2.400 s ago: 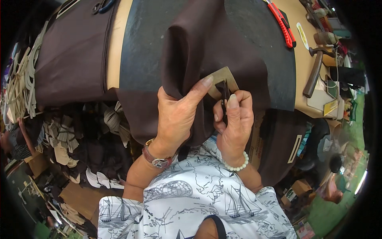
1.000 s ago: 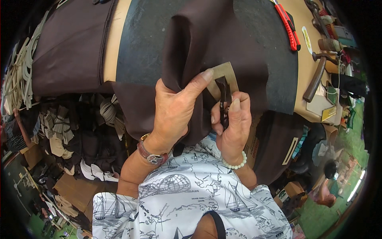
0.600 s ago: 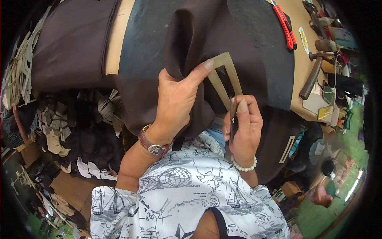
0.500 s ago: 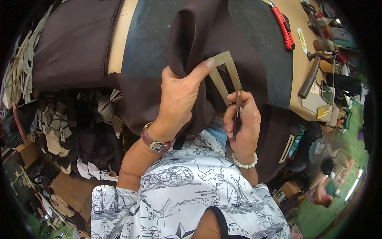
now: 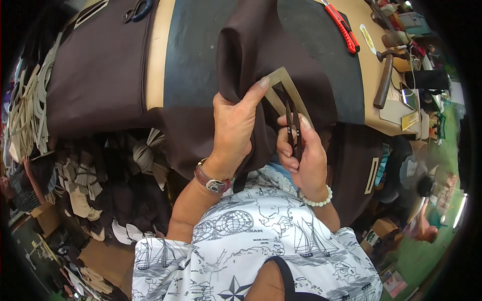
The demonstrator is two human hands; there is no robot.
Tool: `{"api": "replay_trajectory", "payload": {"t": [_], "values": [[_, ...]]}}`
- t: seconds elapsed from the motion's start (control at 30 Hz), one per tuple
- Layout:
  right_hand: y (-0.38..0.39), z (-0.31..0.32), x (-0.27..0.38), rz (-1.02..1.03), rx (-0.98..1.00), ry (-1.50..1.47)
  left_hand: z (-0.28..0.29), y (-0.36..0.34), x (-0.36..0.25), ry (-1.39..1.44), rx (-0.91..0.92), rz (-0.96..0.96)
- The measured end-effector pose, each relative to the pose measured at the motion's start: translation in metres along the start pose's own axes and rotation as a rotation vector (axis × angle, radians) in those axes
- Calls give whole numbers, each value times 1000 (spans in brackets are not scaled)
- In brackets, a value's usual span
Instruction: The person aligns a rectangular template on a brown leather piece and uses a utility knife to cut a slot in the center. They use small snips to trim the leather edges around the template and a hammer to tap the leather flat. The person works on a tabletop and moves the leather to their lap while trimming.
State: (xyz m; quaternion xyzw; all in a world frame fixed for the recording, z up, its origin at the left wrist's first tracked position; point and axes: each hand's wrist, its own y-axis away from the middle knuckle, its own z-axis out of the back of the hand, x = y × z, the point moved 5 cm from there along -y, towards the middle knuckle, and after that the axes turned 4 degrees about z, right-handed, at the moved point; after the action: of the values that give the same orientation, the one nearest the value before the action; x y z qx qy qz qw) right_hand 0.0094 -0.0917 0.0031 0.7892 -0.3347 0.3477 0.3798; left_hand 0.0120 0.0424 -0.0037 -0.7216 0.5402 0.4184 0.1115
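Observation:
My left hand [image 5: 232, 131] pinches the dark brown sheet [image 5: 256, 40] and a beige rectangular frame piece [image 5: 296, 96], thumb on the frame's upper left part. The sheet is bunched into a tall fold above that hand and hangs over the table's near edge. In my right hand [image 5: 309, 153] is a pair of dark thread snips [image 5: 295, 133], gripped with curled fingers, its pointed blades upward over the frame's narrow opening. Dark material shows inside that opening; whether the blade tips touch it, I cannot tell.
A black mat [image 5: 188, 65] covers the table's middle, with a red cutter [image 5: 341, 27] on it. A hammer [image 5: 384, 83] and tools crowd the right. Folded brown sheets [image 5: 95, 70], scissors [image 5: 138, 10] and hanging beige strips [image 5: 27, 105] are at left. Another person's arm [image 5: 32, 175] shows far left.
Since half a second ago the snips in my right hand have swung up-left, from the frame's lower end over its opening, where they also were earlier. My left hand keeps its pinch.

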Motion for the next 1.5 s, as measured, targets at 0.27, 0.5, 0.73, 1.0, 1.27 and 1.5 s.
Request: {"api": "replay_trajectory", "payload": {"t": [0.27,0.5,0.73,1.0,1.27,1.5], "values": [[-6,-5,-5,20,-162,12,1,-3,7,-27,-33,0],[-13,-7,-8,121,-185,18,1,0,6,-25,-31,-27],[-15,-8,-10,148,-180,35,1,2,4,-46,-75,-33],[-16,-10,-7,144,-185,6,4,1,6,-91,-81,-101],[-15,-7,-9,158,-142,-39,4,3,7,-50,-14,-61],[-16,-7,-11,115,-151,-79,5,2,8,-64,-7,-61]]}}
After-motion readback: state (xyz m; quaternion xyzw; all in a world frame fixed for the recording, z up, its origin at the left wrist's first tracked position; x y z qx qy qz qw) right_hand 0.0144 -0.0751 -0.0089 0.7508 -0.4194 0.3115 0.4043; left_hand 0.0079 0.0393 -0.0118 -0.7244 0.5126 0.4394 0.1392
